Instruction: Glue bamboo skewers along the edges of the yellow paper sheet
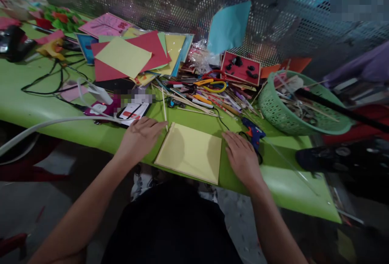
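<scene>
A pale yellow rectangular panel [194, 150] with thin stick-like edging lies flat near the table's front edge. My left hand [142, 134] rests left of it, fingers stretched out, fingertips close to the panel's upper left corner. By those fingertips a thin wooden stick [164, 108] lies on the table, pointing away from me; whether they touch it I cannot tell. My right hand [241, 154] lies flat on the table just right of the panel, fingers extended and holding nothing. A blue glue gun [254, 129] lies just beyond the right hand.
Behind the panel spreads a pile of sticks, pens and yellow-handled scissors [216, 86]. A green basket [270, 110] stands at right. Coloured paper sheets [123, 57] are stacked at back left. A phone [133, 112], purple power strip [105, 108] and cables lie at left on the green table [30, 98].
</scene>
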Motion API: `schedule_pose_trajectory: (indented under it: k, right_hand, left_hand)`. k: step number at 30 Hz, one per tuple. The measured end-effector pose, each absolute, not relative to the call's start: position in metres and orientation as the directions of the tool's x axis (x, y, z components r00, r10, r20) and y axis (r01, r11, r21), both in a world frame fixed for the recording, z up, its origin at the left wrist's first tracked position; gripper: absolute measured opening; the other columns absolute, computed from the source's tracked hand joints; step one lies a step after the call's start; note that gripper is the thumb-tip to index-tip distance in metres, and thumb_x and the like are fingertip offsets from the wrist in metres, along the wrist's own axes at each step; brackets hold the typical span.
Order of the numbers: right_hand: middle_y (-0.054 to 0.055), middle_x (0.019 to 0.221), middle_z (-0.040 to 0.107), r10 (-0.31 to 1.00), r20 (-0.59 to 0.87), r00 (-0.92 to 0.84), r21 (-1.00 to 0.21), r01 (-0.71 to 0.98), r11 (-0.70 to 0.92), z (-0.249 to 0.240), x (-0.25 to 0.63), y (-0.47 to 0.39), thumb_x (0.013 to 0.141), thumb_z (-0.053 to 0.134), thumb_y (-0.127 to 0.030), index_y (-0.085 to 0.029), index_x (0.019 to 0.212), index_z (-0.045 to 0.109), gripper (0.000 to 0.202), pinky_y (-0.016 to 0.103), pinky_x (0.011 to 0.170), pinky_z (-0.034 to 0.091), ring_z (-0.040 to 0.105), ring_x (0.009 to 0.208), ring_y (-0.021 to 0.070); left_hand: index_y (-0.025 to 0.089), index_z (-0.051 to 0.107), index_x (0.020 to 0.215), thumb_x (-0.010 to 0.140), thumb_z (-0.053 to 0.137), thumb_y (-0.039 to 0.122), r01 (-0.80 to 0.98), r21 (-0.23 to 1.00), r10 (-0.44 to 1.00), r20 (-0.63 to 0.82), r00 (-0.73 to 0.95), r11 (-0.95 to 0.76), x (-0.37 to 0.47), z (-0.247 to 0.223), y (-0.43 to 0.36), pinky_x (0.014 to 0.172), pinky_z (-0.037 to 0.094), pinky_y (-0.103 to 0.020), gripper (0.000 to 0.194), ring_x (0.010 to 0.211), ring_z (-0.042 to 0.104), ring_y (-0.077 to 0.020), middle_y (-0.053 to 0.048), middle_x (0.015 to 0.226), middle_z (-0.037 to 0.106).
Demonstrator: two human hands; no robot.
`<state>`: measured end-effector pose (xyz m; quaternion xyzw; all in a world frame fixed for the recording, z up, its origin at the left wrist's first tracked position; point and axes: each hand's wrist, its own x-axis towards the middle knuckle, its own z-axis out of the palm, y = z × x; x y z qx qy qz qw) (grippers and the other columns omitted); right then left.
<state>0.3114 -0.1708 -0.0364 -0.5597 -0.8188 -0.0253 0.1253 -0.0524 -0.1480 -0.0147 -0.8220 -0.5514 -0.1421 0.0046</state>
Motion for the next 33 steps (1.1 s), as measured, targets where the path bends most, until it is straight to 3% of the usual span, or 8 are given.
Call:
schedule_pose_trajectory:
  k: [3,6,9,16,22,27,30,33]
  right_hand:
    - [0.014,0.148,0.065,0.912,0.261,-0.318,-0.096,0.931,0.352,-0.037,0.322,-0.172,0.104,0.045,-0.019,-0.016,0.147,0.058,0.045,0.055,0.112,0.049,0.058,0.138,0.0332]
    - [0.014,0.149,0.064,0.891,0.267,-0.368,-0.116,0.905,0.409,-0.036,0.326,-0.174,0.104,0.048,-0.022,-0.017,0.147,0.058,0.044,0.055,0.113,0.048,0.057,0.139,0.0328]
    - [0.013,0.151,0.063,0.871,0.28,-0.404,-0.135,0.881,0.453,-0.036,0.325,-0.175,0.105,0.049,-0.024,-0.018,0.147,0.058,0.044,0.055,0.113,0.047,0.056,0.141,0.0324]
    - [0.012,0.146,0.067,0.843,0.317,-0.434,-0.167,0.85,0.5,-0.037,0.317,-0.172,0.106,0.051,-0.028,-0.021,0.141,0.064,0.038,0.054,0.111,0.048,0.06,0.137,0.0314]
    - [0.009,0.142,0.071,0.835,0.363,-0.413,-0.243,0.823,0.513,-0.027,0.311,-0.172,0.104,0.054,-0.027,-0.026,0.136,0.068,0.035,0.053,0.11,0.05,0.063,0.134,0.0297]
    - [0.008,0.139,0.072,0.834,0.417,-0.362,-0.367,0.772,0.519,-0.009,0.297,-0.177,0.104,0.056,-0.027,-0.029,0.138,0.066,0.036,0.049,0.109,0.052,0.067,0.129,0.0272]
    - [0.008,0.125,0.078,0.817,0.461,-0.346,-0.412,0.732,0.542,-0.002,0.283,-0.179,0.102,0.061,-0.028,-0.027,0.13,0.069,0.029,0.044,0.102,0.055,0.071,0.119,0.0261]
    - [0.006,0.098,0.08,0.793,0.514,-0.327,-0.384,0.739,0.553,-0.003,0.271,-0.179,0.1,0.066,-0.027,-0.026,0.106,0.075,0.011,0.04,0.087,0.057,0.074,0.096,0.0243]
  left_hand:
    - [0.029,0.073,0.12,0.09,0.047,0.002,0.901,0.131,0.898,0.223,0.379,-0.413,-0.042,-0.022,-0.12,0.085,0.049,-0.041,0.048,0.102,0.064,-0.027,-0.008,0.102,0.073]
    - [0.024,0.074,0.095,0.088,0.049,0.003,0.891,0.101,0.884,0.221,0.413,-0.442,-0.034,-0.025,-0.1,0.082,0.047,-0.042,0.033,0.104,0.062,-0.0285,-0.01,0.099,0.071]
    - [0.024,0.07,0.088,0.09,0.051,0.007,0.875,0.079,0.864,0.226,0.45,-0.477,-0.033,-0.02,-0.09,0.085,0.046,-0.042,0.025,0.106,0.06,-0.0275,-0.008,0.1,0.07]
    - [0.026,0.067,0.085,0.098,0.046,0.013,0.837,0.093,0.831,0.224,0.51,-0.539,-0.04,-0.012,-0.078,0.087,0.044,-0.044,0.028,0.099,0.061,-0.0264,-0.006,0.095,0.07]
    - [0.025,0.069,0.098,0.099,0.045,0.012,0.827,0.085,0.807,0.296,0.512,-0.556,-0.029,0.001,-0.084,0.081,0.043,-0.042,0.028,0.089,0.064,-0.0255,-0.007,0.09,0.072]
    - [0.024,0.071,0.108,0.105,0.043,0.017,0.762,0.075,0.727,0.373,0.577,-0.643,0.004,0.011,-0.111,0.08,0.042,-0.039,0.029,0.093,0.067,-0.0214,-0.006,0.107,0.077]
    - [0.02,0.071,0.104,0.107,0.042,0.017,0.657,-0.036,0.557,0.495,0.667,-0.753,0.027,0.007,-0.131,0.075,0.04,-0.038,0.029,0.084,0.066,-0.0185,-0.005,0.103,0.079]
    - [0.019,0.07,0.103,0.106,0.045,0.016,0.629,-0.04,0.531,0.496,0.687,-0.776,0.044,-0.002,-0.144,0.074,0.041,-0.037,0.025,0.081,0.066,-0.0178,-0.005,0.097,0.079]
